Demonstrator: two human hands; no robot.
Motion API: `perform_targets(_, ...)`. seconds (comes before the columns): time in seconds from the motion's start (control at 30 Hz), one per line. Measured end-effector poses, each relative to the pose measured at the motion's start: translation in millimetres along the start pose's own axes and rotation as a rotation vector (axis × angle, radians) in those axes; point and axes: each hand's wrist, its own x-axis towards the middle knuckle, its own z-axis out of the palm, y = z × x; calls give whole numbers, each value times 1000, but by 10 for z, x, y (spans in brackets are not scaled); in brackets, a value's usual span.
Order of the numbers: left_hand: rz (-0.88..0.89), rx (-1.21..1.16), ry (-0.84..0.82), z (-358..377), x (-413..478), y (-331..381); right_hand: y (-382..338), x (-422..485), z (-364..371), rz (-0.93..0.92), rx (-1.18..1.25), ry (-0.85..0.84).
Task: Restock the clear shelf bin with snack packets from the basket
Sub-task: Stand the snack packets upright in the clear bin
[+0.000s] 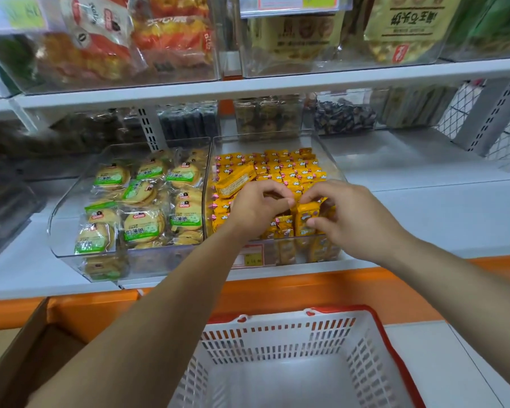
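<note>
You faced a white shelf (424,207) with an orange front edge. Directly on it sat two clear bins, touching side by side: the left bin (60,228) held round biscuit packets (143,225), and the clear shelf bin (326,148) held yellow snack packets (292,169). Behind them stood more clear containers (268,119) of dark snacks.

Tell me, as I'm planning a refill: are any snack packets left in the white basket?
No, the floor of the basket is bare white plastic wherever it shows.

basket (277,343) cut at 6 o'clock | price label (252,254) half behind left forearm (189,290), unreadable | 9 o'clock bins (3,201) blurred
</note>
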Motion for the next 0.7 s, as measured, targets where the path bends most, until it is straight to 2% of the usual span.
perform_targets(0.27,39,173,-64,33,72,21,92,-25,120,78,-130,3)
perform_targets(0.4,44,235,-88,50,78,57,119,-82,224,27,-256,-23)
perform_targets(0.5,41,202,-92,32,64,55,191,-100,169,-28,-252,-104)
perform_targets(0.6,54,182,-77,2,34,42,235,-191,184,-118,-387,-202)
perform_targets(0.7,128,352,-56,-80,-41,8,208,-285,255,-101,-458,-240)
